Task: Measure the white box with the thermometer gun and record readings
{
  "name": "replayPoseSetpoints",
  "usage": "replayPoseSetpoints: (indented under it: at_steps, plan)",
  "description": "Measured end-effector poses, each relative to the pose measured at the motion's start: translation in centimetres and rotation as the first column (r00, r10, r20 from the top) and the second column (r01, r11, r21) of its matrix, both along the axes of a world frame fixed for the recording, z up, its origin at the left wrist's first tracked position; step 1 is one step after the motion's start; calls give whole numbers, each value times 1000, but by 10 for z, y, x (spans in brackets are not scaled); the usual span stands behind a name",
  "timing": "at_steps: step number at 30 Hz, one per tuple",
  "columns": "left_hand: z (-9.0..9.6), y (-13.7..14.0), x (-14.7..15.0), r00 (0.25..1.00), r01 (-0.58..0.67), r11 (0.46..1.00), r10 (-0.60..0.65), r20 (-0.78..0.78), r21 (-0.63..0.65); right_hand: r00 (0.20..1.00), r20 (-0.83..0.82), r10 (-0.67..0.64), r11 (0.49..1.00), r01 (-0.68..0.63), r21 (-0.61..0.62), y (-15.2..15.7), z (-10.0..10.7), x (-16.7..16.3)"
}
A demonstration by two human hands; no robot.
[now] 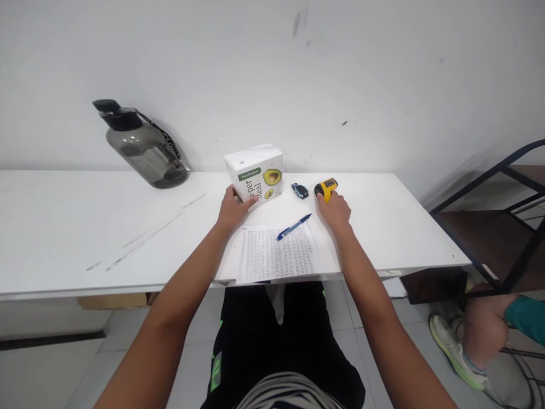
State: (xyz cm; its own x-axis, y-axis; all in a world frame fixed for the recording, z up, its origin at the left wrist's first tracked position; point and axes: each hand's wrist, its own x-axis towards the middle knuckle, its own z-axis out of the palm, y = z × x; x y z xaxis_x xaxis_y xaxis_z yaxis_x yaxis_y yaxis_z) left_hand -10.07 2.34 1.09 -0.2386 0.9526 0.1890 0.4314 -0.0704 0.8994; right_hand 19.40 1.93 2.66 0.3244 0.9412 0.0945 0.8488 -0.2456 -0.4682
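Left hand: the person's left hand (pixel 235 209) grips the white box (pixel 254 177) at its left side, thumb pressed across the front and fingers wrapped around the edge.
Box: on the desk (pixel 374 238), toward the wall (pixel 361 74), just left of the middle; its front carries avocado pictures and a green label, with larger lettering running along the panel.
Right hand: the right hand (pixel 335 210) is closed around the lower part of a yellow-and-black device (pixel 327 186), whose upper end shows beyond the fingers.
Device: to the right of the box and well apart from it, near the back of the desk; whether it touches the desktop cannot be told.
Watch: a dark watch-like item (pixel 300 191) with a bluish strap lies between the box and the device, touching neither.
Pen: a blue pen (pixel 294 226) lies slanted over the top part of the sheet, one end reaching past the paper toward the right hand.
Sheet: a paper (pixel 276 255) covered in rows of small marks, too fine to read, extends to the desk's front edge between the forearms.
Bottle: a large grey see-through bottle (pixel 145 150) with a black cap, on the left part of the desk near the wall.
Right side: beside the desk, a dark metal frame (pixel 522 250) and another person's leg (pixel 485 326) with a light shoe (pixel 455 353).
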Motion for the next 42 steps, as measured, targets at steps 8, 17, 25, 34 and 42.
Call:
replayPoseSetpoints:
  at_steps: [8,17,25,34,42]
  plan:
    - [23,-12,11,988,-133,991,131,-79,-19,987,157,39,999,-43,20,2,-9,-5]
    - [15,-185,114,736,467,874,-298,-608,136,946,307,106,973,-162,165,-14,6,-11]
    - [-59,-210,141,575,424,902,-198,-794,82,635,408,656,750,-606,-264,-56,7,-17]
    - [-53,-202,141,551,400,909,-137,-823,116,750,-350,561,827,-491,274,-89,-15,13]
    - [-62,-198,136,601,391,908,-126,-789,153,527,-641,558,804,-533,262,-105,-19,9]
